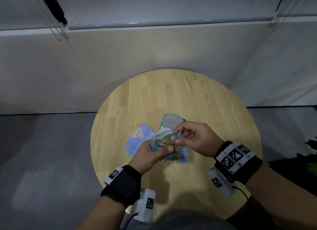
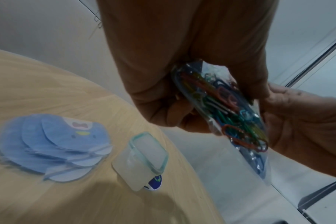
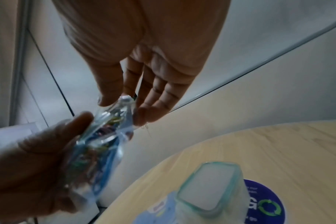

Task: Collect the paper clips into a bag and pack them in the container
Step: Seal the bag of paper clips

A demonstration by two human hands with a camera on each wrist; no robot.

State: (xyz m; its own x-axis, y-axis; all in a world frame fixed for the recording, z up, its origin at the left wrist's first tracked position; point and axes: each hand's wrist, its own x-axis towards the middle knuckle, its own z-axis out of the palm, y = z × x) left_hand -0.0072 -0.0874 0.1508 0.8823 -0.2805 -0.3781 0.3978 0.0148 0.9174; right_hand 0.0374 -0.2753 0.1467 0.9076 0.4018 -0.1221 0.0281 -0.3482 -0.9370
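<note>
Bulging with a tangle of red, green, blue, yellow and pink paper clips (image 2: 228,109), the small clear plastic bag (image 1: 165,145) was held in the air above the round wooden table (image 1: 205,99), between the two hands. The clips filled most of it and showed plainly through the wrinkled film.

The left hand (image 1: 151,156) gripped the bag's lower part, thumb laid across the front and fingers curled behind it. The right hand (image 1: 195,138) pinched the bag's top edge between thumb and forefinger, while its other fingers stayed loosely extended beside the film, as the right wrist view showed.

Just beyond the hands stood the container (image 2: 144,159), a translucent box with a pale green rim, its mouth open and upward. It was resting partly on a round blue sticker (image 3: 267,204) bearing a green recycling mark. Just left of the container lay a fanned stack of blue cartoon-faced paper cutouts (image 2: 54,145), flat on the wood, close to the bag but beneath it.
</note>
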